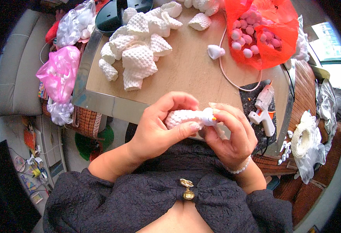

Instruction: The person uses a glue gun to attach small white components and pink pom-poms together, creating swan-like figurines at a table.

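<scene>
A small white figure lies between my hands above the table's front edge. Its body (180,118) is dimpled white fabric, joined to a smooth round head (207,117) with a small orange beak. My left hand (156,131) wraps the body, thumb along its near side. With its fingertips, my right hand (234,131) grips the head; a white bead bracelet circles that wrist. The fingers hide part of the head. Ahead on the table is a heap of dimpled white fabric pieces (138,59). A smaller smooth white piece (215,51) rests farther right.
A white hot glue gun (265,107) lies on a dark board (246,97) at right. Behind it, a red plastic bag (285,38) holds pinkish balls (247,29). A white cord (223,68) curves across the table. A pink bag (61,70) sits at left.
</scene>
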Demonstrator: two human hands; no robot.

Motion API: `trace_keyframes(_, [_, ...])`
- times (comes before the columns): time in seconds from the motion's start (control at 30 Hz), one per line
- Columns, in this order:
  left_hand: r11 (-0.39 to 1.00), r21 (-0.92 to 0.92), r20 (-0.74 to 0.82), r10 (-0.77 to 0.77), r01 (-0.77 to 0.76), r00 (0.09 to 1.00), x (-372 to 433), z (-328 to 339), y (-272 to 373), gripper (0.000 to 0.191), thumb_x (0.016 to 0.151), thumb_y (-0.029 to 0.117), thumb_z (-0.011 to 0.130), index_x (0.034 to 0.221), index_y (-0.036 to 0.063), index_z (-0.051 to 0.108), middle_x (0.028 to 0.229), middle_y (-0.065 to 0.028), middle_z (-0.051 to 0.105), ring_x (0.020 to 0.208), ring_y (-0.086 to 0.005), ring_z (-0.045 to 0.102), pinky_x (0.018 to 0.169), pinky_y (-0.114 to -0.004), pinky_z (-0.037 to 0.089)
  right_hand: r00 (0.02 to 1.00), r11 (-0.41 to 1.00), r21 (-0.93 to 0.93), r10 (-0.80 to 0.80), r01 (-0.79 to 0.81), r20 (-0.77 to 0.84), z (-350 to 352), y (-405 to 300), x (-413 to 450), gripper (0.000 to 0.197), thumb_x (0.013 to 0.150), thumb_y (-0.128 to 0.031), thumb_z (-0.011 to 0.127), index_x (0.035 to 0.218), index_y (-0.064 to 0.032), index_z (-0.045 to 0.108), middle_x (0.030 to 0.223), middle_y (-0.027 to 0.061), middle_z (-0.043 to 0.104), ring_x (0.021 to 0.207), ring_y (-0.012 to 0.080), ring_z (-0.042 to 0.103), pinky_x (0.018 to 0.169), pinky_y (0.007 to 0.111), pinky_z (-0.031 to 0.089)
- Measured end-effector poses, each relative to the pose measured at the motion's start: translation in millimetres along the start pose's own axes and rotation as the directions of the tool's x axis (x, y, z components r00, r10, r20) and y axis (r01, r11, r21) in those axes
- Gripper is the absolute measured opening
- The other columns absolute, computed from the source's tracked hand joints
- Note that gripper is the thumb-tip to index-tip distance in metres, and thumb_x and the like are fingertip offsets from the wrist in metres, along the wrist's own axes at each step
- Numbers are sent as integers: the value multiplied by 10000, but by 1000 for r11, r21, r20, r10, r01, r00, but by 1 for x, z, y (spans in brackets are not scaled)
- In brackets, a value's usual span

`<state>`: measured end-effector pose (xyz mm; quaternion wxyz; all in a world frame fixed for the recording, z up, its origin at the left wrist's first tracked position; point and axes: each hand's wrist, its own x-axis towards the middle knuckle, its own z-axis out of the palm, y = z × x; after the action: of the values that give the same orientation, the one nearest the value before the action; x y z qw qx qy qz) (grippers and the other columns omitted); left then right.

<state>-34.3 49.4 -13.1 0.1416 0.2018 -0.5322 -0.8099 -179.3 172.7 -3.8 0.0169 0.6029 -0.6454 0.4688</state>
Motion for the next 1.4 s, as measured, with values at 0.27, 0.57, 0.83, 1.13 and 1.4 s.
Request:
trace_keyframes(0.27, [999, -28, 3, -38, 38, 999, 0, 0, -1, 412, 824, 31, 680, 1182, 23, 476, 1072, -87, 601, 995, -160, 595, 859, -286, 501, 999, 999, 14, 48, -48, -15, 2, 6, -5, 363, 681, 25, 756, 1010, 22, 604, 960, 201, 664, 863, 299, 671, 758, 353, 551])
trace_keyframes(0.57, [1000, 5, -43, 2, -1, 999, -17, 11, 4, 175, 863, -11, 649, 1030, -8, 597, 900, -46, 643, 793, -96, 632, 695, -228, 529, 999, 999, 19, -38, 38, 14, -5, -10, -10, 361, 668, 46, 721, 1010, 27, 608, 951, 188, 658, 840, 307, 668, 728, 354, 554])
trace_keyframes(0.83, [996, 37, -77, 88, -85, 993, -51, 32, 13, 299, 861, 14, 662, 1129, -5, 531, 937, -68, 628, 815, -104, 622, 709, -235, 523, 997, 997, -11, -70, 70, -30, -17, -45, -23, 356, 675, 44, 713, 1015, 9, 613, 962, 169, 661, 853, 293, 667, 740, 352, 555])
trace_keyframes(1.13, [994, -34, -39, 99, -100, 994, -75, 30, 7, 461, 883, 126, 669, 1244, 28, 400, 991, -87, 593, 830, -122, 606, 713, -254, 523, 995, 1000, -24, -21, 19, -94, -17, -63, -31, 328, 678, 51, 715, 989, -2, 627, 959, 160, 666, 849, 276, 670, 739, 336, 554])
trace_keyframes(1.4, [989, -123, -48, 79, -84, 996, -63, 9, -9, 144, 919, 57, 602, 1032, 18, 521, 862, -71, 613, 708, -112, 618, 561, -231, 512, 999, 999, -8, -35, 35, -17, 5, -56, -23, 317, 677, 36, 721, 977, 6, 624, 936, 160, 662, 832, 283, 671, 726, 338, 551])
